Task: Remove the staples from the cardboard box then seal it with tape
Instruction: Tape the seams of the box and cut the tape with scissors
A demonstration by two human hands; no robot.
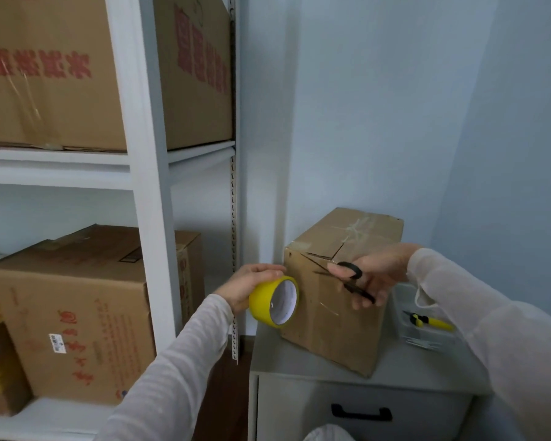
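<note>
Now, off at my nine o'clock, a white rack [147, 186] is carrying big stored cartons [77, 313]. My left hand [252, 283] is gripping a yellow tape roll [262, 302], fingers curled over its rim, and the roll is touching the cardboard box [328, 329] at the box's nine o'clock edge. The box is sitting on a grey cabinet [299, 358], its corner turned toward me. My right hand [376, 275] is holding black scissors [355, 280], blades pointing toward nine o'clock across the box's near face. At the box's three o'clock, a clear tray [427, 340] is holding a yellow-handled tool [431, 322].
</note>
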